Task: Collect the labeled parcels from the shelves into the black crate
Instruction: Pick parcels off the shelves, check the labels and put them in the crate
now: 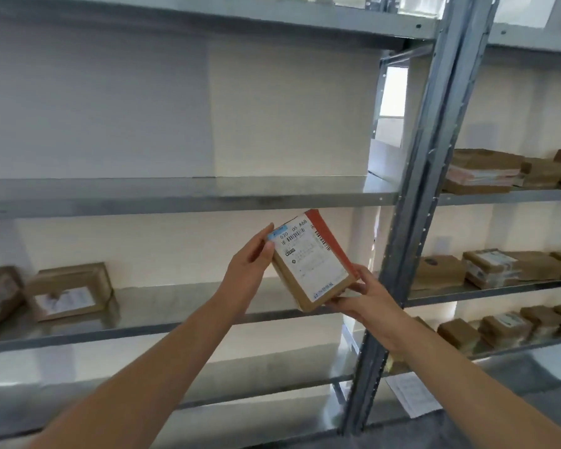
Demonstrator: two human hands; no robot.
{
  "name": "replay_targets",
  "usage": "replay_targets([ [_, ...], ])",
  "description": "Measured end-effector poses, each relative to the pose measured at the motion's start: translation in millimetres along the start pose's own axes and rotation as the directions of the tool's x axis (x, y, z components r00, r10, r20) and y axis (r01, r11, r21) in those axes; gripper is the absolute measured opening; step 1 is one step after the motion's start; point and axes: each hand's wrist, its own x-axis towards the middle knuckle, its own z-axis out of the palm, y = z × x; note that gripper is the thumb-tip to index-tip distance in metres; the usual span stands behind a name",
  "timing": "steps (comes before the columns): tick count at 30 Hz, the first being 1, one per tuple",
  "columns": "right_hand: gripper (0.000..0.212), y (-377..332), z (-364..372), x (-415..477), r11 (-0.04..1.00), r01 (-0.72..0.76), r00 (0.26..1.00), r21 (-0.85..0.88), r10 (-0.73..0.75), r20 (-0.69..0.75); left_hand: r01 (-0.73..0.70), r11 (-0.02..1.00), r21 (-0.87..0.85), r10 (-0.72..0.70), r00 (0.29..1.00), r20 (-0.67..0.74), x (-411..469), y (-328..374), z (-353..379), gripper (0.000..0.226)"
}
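Note:
I hold a small brown cardboard parcel [311, 259] with a white shipping label and a red edge, tilted, in front of the metal shelves. My left hand [248, 265] grips its upper left corner. My right hand [368, 298] supports its lower right corner from below. More labeled parcels lie on the shelves: one with a white label at the left [68, 294], and several brown ones at the right [490, 267]. The black crate is out of view.
A grey metal upright [412, 205] stands just right of my hands and divides two shelf bays. The shelf board [175, 192] above the parcel is bare steel. Stacked parcels [483, 171] fill the right bay's upper shelf; a paper sheet [410, 395] lies lower down.

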Motion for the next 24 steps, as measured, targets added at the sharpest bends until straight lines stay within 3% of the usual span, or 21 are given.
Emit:
replay_targets([
  [2, 0.077, -1, 31, 6, 0.996, 0.019, 0.999, -0.088, -0.015, 0.050, 0.021, 1.000, 0.021, -0.020, 0.999, -0.049, -9, -5, -28, 0.044],
  [6, 0.086, -6, 102, 12, 0.991, 0.030, 0.958, -0.131, 0.009, 0.288, 0.052, 0.997, 0.055, -0.042, 0.985, -0.167, -35, -11, -94, 0.035],
  [11, 0.072, -12, 203, -2, 0.996, 0.010, 0.864, -0.088, 0.036, 0.503, 0.134, 0.985, 0.112, -0.100, 0.958, -0.268, -85, -12, -189, 0.036],
  [19, 0.083, 3, 375, -45, 0.988, -0.157, 0.688, -0.003, 0.111, 0.717, 0.246, 0.966, 0.077, -0.167, 0.826, -0.539, -184, -12, -329, 0.037],
  [24, 0.087, 12, 478, -75, 0.984, -0.175, 0.604, -0.035, 0.135, 0.785, 0.290, 0.956, 0.043, -0.193, 0.732, -0.654, -250, -19, -405, 0.045],
])
